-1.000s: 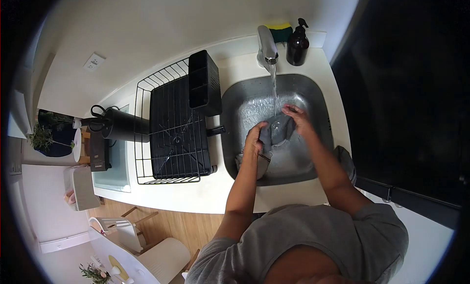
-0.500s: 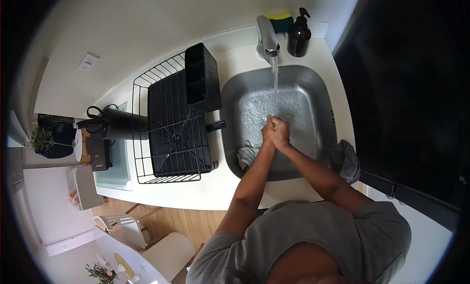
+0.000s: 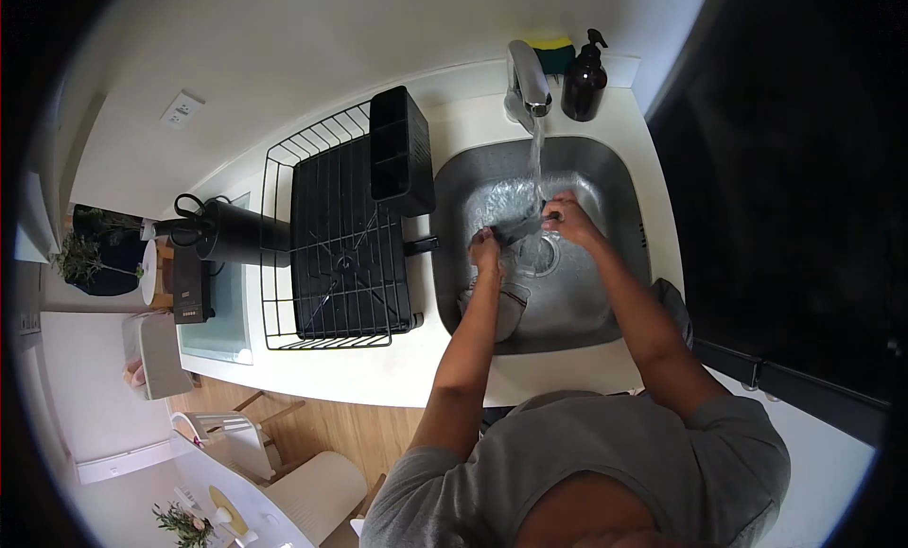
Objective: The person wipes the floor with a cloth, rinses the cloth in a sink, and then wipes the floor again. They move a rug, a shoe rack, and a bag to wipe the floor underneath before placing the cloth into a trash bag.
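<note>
Item: your left hand [image 3: 486, 249]. Fingers pinched together on the near end of a dark grey cloth [image 3: 518, 229].

Item: your right hand [image 3: 566, 219]. Closed on the far end of the same cloth, so it spans the gap between both hands.

Item: the cloth. Held above the sink [image 3: 610, 297], directly under the stream of water [image 3: 535, 160] from the tap [image 3: 528, 83]; it looks wet, though the glare makes that hard to confirm.

Item: a second, paler rag [image 3: 501, 307]. It lies in the sink bottom below your left wrist.

Item: a dark soap bottle [image 3: 584, 81] and a yellow-green sponge [image 3: 553, 48]. Both are just beside the tap, on the back ledge.

Item: a black dish rack [image 3: 336, 255]. It stands on the counter, left of the sink, with a black cutlery holder [image 3: 401, 153] at its sink-side corner.

Item: a grey towel [image 3: 673, 304]. It is draped at the counter edge, right of the sink.
</note>
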